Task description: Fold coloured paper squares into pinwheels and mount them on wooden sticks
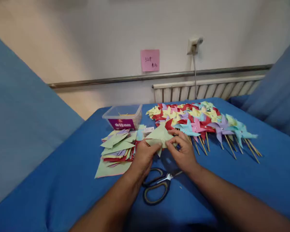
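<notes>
The person's left hand [145, 155] and right hand [183, 151] pinch a pale green sheet [161, 133]. Nearer than the fingers lie scissors [168, 177]; left of them, stacked papers [119, 149]; beyond, rightward, pinwheels [195, 126].

left forearm [111, 199], cut off | white label [149, 130] — print too small | green paper [162, 133] — partly behind hands [145, 154]

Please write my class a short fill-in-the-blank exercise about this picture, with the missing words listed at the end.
1. The left hand and right hand hold paper coloured pale ____.
2. The scissors lie on cloth coloured ____.
3. The handwritten note on the wall is ____.
4. In the picture, the pinwheels lie to the ____ of the plastic box.

Missing words: green; blue; pink; right.
</notes>
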{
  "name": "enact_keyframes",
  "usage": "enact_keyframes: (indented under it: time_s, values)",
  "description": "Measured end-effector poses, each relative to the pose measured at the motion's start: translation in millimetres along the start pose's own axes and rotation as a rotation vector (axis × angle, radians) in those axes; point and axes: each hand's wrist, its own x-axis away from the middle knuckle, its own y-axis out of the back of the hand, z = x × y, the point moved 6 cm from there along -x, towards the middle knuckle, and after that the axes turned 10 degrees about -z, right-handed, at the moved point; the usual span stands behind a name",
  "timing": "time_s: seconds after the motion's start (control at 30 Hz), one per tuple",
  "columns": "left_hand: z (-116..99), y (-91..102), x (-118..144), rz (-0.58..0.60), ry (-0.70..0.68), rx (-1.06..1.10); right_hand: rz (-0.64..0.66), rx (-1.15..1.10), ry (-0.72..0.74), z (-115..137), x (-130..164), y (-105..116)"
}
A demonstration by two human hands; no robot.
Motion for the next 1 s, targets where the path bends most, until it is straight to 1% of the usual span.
enact_keyframes:
  time_s: [0.27,0.5,0.6,0.8,1.0]
  values:
    - [-0.6,-0.1,1.5,0.017,0.015,0.046,0.003,-0.064,-0.037,2.1,1.8,-2.6]
    - [-2.2,1.8,4.1,-0.01,0.021,0.017,0.002,-0.07,-0.045,1.1,3.2,-3.9]
    - [-2.8,2.4,4.6,0.0,0.019,0.006,0.001,-0.068,-0.06,1.9,3.7,-4.7]
    - [-2.6,5.5,3.3,0.031,-0.02,-0.032,-0.002,-0.054,-0.066,3.9,4.4,-6.4]
    - [-2.1,8.3,1.0,0.001,-0.071,-0.057,0.006,-0.062,-0.076,5.7,5.5,-7.8]
